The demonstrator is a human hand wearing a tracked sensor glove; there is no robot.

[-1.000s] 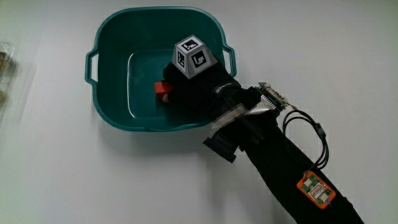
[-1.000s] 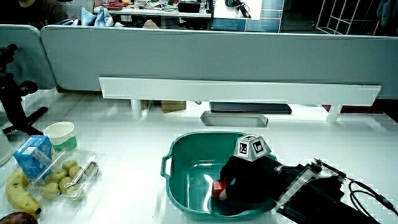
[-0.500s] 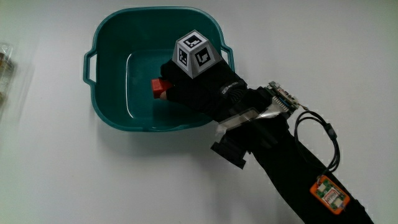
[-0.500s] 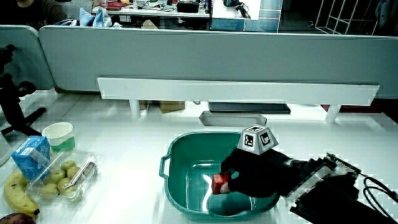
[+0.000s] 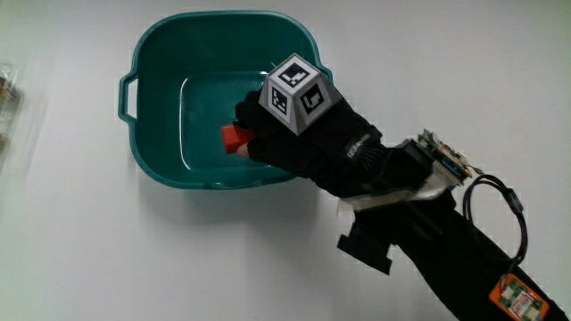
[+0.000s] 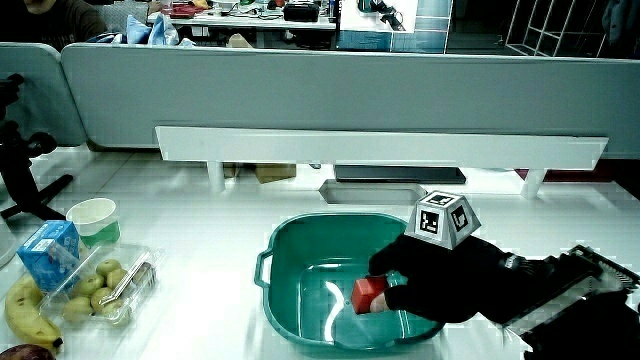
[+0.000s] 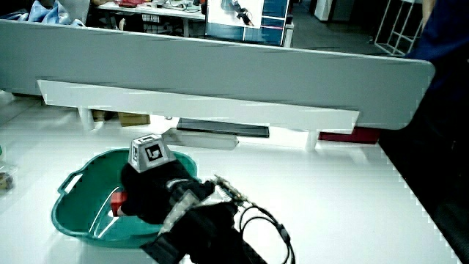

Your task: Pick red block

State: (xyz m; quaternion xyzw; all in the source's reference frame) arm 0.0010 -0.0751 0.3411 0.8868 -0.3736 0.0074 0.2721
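A small red block (image 5: 235,138) is held in the fingertips of the black-gloved hand (image 5: 308,143) over the inside of a teal basin (image 5: 159,62). In a side view the red block (image 6: 367,294) hangs just above the floor of the basin (image 6: 300,250), with the hand (image 6: 450,280) curled around it. Another side view shows the hand (image 7: 150,192) over the basin (image 7: 73,213) and a sliver of the red block (image 7: 116,202). The patterned cube (image 5: 300,93) sits on the back of the hand. The forearm reaches in over the basin's rim nearest the person.
In a side view a paper cup (image 6: 93,214), a blue carton (image 6: 53,248), a clear pack of small fruit (image 6: 108,283) and a banana (image 6: 22,308) lie beside the basin. A low grey partition (image 6: 330,100) lines the table's edge farthest from the person. Cables and an orange tag (image 5: 517,299) hang on the forearm.
The hand has closed on the red block and lifted it a little off the basin floor, drawing back toward the basin's rim. The basin has stayed put.
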